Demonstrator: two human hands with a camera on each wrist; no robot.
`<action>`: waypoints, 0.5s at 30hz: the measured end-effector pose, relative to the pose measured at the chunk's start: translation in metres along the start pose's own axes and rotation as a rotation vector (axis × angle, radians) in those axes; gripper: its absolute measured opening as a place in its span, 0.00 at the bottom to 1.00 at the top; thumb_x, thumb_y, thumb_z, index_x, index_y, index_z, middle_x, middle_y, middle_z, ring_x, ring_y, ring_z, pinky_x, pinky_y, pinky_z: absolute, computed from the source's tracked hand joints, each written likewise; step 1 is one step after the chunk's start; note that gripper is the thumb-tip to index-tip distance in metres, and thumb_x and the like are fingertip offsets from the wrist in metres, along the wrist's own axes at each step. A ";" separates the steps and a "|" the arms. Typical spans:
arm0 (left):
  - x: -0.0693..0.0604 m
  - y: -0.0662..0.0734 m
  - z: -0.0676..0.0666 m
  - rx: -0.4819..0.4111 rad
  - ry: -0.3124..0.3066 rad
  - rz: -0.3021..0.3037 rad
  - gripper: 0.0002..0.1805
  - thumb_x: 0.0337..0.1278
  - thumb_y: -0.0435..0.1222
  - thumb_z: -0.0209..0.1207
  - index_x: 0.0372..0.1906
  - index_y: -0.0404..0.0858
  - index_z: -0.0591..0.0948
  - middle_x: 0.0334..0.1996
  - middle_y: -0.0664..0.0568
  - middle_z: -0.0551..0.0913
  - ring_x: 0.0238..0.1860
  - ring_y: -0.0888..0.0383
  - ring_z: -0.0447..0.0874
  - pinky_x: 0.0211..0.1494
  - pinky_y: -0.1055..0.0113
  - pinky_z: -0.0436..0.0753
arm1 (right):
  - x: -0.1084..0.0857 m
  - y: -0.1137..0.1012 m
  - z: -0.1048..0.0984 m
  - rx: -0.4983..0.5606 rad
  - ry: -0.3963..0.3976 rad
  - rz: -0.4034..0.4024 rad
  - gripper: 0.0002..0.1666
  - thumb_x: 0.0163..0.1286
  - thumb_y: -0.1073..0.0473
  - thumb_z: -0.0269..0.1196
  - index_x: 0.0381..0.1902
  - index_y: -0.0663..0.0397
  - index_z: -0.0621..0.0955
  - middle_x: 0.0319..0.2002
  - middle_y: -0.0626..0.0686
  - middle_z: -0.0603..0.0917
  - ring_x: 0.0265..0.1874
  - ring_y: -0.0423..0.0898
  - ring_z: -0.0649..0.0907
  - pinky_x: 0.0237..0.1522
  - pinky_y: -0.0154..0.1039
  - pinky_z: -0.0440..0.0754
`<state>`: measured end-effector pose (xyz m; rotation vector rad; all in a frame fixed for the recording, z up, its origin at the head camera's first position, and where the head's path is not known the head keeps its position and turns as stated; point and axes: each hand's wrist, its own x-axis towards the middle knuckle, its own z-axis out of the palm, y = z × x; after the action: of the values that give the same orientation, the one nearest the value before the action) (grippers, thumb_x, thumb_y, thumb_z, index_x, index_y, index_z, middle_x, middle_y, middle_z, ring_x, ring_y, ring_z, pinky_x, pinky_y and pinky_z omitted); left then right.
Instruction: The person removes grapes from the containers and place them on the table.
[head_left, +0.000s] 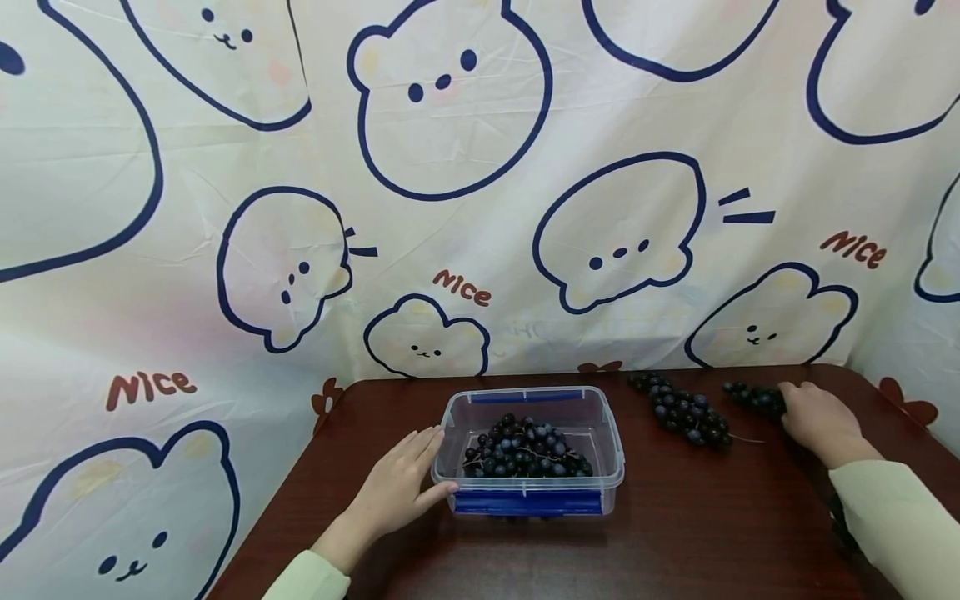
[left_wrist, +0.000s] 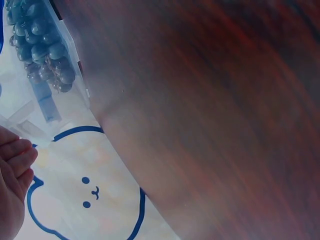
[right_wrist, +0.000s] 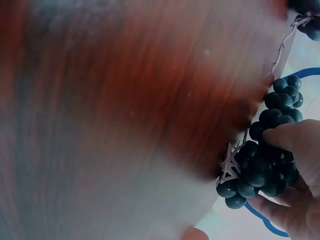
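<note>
A clear plastic container [head_left: 613, 467] with blue latches holds a bunch of dark grapes [head_left: 525, 448]. My left hand [head_left: 397, 485] rests against its left side, fingers straight, thumb at the front rim; in the left wrist view that hand [left_wrist: 14, 172] shows at the left edge beside the container. At the right back of the table, my right hand [head_left: 822, 421] grips a small grape bunch [head_left: 756, 398]. In the right wrist view, thumb and fingers of the right hand [right_wrist: 295, 175] are curled round this bunch [right_wrist: 259, 171], its stem showing at one side.
Another grape bunch [head_left: 686, 410], with a thin stem pointing right, lies between the container and my right hand on the dark wooden table [head_left: 675, 542]. A white cloth [head_left: 450, 250] printed with cartoon outlines hangs behind the table and along its sides.
</note>
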<state>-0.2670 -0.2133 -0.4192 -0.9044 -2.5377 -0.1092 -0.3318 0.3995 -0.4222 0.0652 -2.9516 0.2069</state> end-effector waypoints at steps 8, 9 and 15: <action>0.000 0.000 0.000 0.002 -0.004 -0.001 0.42 0.63 0.61 0.53 0.65 0.28 0.72 0.65 0.39 0.72 0.66 0.48 0.68 0.70 0.53 0.63 | 0.001 0.000 0.001 -0.011 -0.010 -0.007 0.26 0.57 0.72 0.63 0.50 0.85 0.70 0.39 0.79 0.74 0.39 0.72 0.78 0.40 0.64 0.77; 0.000 0.000 0.000 0.003 -0.005 -0.001 0.42 0.63 0.61 0.53 0.65 0.28 0.72 0.65 0.39 0.72 0.66 0.48 0.68 0.70 0.53 0.63 | 0.001 0.001 0.001 -0.011 -0.011 -0.008 0.26 0.57 0.71 0.63 0.50 0.85 0.70 0.39 0.79 0.74 0.39 0.72 0.78 0.40 0.64 0.77; 0.001 0.000 -0.001 0.004 -0.006 -0.001 0.42 0.62 0.61 0.54 0.64 0.28 0.73 0.65 0.39 0.72 0.66 0.48 0.69 0.70 0.53 0.64 | 0.002 0.003 0.001 -0.010 -0.038 -0.006 0.29 0.57 0.69 0.66 0.51 0.84 0.70 0.43 0.80 0.73 0.42 0.74 0.76 0.42 0.65 0.76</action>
<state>-0.2675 -0.2132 -0.4183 -0.9027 -2.5429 -0.1017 -0.3339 0.4023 -0.4235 0.0774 -2.9895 0.1919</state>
